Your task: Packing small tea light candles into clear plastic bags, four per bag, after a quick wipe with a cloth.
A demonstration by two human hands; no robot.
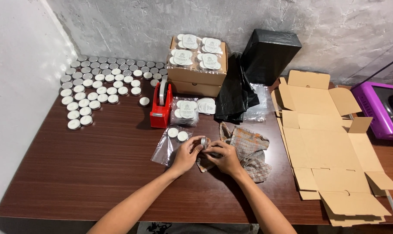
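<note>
Dark wooden table [97, 173]: tealight rows [102, 82] far left, red tape dispenser [161, 106], checked cloth [248, 149], flattened cardboard boxes [330, 147] right.

Two hands [207, 152] meet at one small tin [203, 141]. On the worktop [97, 173]: one red tape dispenser [161, 108], one checked cloth [248, 149], one black box [270, 54], one purple box [380, 108], two tealights in a clear bag [170, 145], dozens more tealights [101, 82] in rows.

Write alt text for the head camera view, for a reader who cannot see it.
Two hands, left hand and right hand, meet over a dark wooden table around a small round tealight, beside a checked cloth. Nearby lie a clear bag, a red tape dispenser, rows of tealights and flat cardboard boxes.
</note>
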